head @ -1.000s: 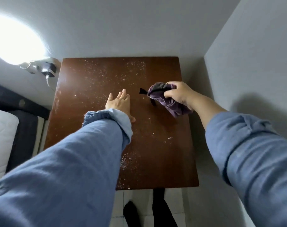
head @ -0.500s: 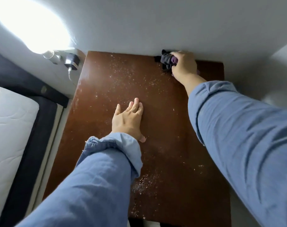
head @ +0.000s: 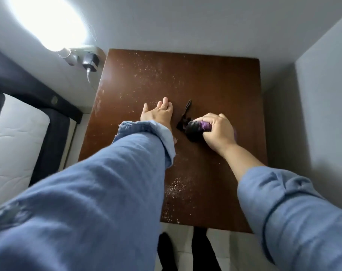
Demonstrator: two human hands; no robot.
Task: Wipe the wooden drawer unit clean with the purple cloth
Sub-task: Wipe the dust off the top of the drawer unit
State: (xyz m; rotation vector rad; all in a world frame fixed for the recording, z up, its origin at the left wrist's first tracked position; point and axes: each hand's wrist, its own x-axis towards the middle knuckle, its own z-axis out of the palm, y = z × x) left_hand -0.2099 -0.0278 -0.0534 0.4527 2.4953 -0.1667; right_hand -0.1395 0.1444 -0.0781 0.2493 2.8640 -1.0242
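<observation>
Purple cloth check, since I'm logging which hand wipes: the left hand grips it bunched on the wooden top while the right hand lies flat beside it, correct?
Hands swapped. The head view shows the right hand gripping the bunched purple cloth on the wooden top, while the left hand lies flat beside it.

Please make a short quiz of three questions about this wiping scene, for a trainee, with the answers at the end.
1. True or false: the left hand holds the purple cloth.
2. Where do white specks lie on the top of the wooden drawer unit? A) only at the far right corner B) at the far left part and near the front edge C) nowhere
3. Fill in: a black charger sits plugged into the wall, beside the unit's far ____ corner.

Key
1. False: the right hand grips the bunched cloth and presses it on the top; the left hand lies flat and empty.
2. B
3. left
</observation>
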